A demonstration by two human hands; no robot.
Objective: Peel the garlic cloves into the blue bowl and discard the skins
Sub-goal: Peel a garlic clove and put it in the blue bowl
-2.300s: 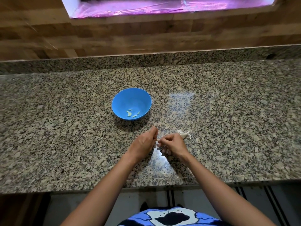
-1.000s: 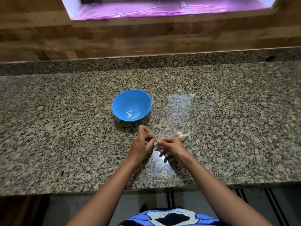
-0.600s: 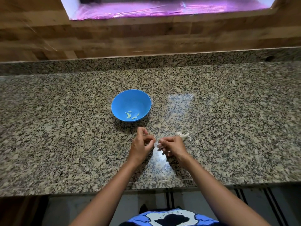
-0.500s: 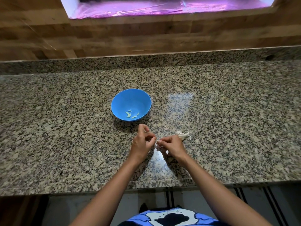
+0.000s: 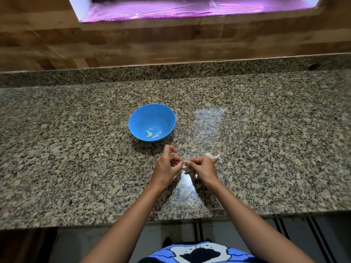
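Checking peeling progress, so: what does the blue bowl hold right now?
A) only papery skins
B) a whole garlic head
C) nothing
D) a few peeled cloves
D: a few pale peeled cloves lie at the bottom of the blue bowl; the garlic head sits on the counter outside it, and the left hand and right hand pinch another clove between them.
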